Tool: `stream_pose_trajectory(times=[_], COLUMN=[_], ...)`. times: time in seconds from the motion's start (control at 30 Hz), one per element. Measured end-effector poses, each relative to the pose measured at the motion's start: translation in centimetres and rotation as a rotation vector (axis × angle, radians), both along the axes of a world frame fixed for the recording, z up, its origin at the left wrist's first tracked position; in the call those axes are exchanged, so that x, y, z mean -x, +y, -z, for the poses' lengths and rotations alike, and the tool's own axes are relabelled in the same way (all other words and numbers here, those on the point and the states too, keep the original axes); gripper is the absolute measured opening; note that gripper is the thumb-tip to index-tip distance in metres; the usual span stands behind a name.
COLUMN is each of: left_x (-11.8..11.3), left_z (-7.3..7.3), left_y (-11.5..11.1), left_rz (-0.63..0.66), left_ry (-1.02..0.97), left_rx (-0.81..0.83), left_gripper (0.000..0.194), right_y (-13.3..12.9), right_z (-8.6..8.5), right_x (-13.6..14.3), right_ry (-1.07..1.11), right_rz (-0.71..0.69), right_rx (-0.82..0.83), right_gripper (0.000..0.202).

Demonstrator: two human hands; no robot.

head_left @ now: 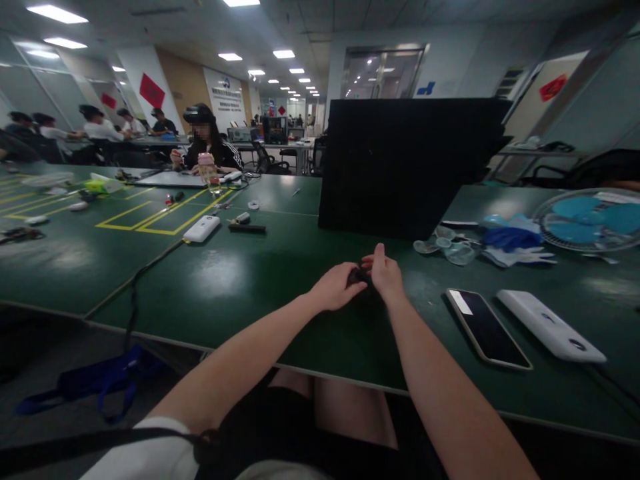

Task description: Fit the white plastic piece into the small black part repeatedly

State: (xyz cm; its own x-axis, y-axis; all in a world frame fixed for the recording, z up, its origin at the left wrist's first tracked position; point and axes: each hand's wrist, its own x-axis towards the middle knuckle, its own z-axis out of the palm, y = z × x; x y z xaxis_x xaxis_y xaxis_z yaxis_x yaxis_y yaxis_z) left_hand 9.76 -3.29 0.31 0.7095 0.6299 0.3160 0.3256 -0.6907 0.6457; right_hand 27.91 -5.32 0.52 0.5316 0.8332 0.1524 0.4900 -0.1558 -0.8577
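Note:
Over the green tabletop [260, 280], my left hand [334, 287] is closed around a small dark object [356, 275], too dim to name. Thumb and fingers hold it on two sides. My right hand [385, 270] is just right of it, fingers stretched forward and apart from the thumb. Whether the right fingertips touch the dark object cannot be made out. Behind both hands stands a large black panel-like case [390, 167], upright on the table.
Right of my arms lie a phone [487, 327] and a white power bank [550, 325]. Behind them are gloves [515, 243], clear goggles [450, 247] and a blue fan [590, 217]. Another white power bank [202, 229] is at left. A person [205, 140] sits across the table.

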Motion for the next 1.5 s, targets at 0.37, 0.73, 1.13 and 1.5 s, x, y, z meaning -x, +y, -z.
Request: stream_pose_trajectory(times=[0.37,0.73,1.13,1.5], left_x=[11.3,11.2,11.2,10.7], left_z=[1.7,2.3,1.6,1.8], left_y=[5.3,4.6,4.1,4.2], left_rz=[-0.488,-0.414,-0.384,-0.358], left_ry=[-0.221,-0.163,-0.063,0.006], left_rx=[0.024,0.032,0.012,-0.011], left_gripper=[0.049,0.056,0.053,0.053], right_y=[-4.1,-3.1,-3.1,-2.7], right_z=[-2.9,-1.3,-2.5,-2.0], right_x=[4.9,6.1,4.8,6.1], right_ry=[-0.503,-0.527,-0.362,-0.44], right_rz=[-0.678,-0.621,-0.596,-0.61], right_rx=[0.119,0.214,0.285,0.318], right_gripper=[0.057,0.028,0.024,0.023])
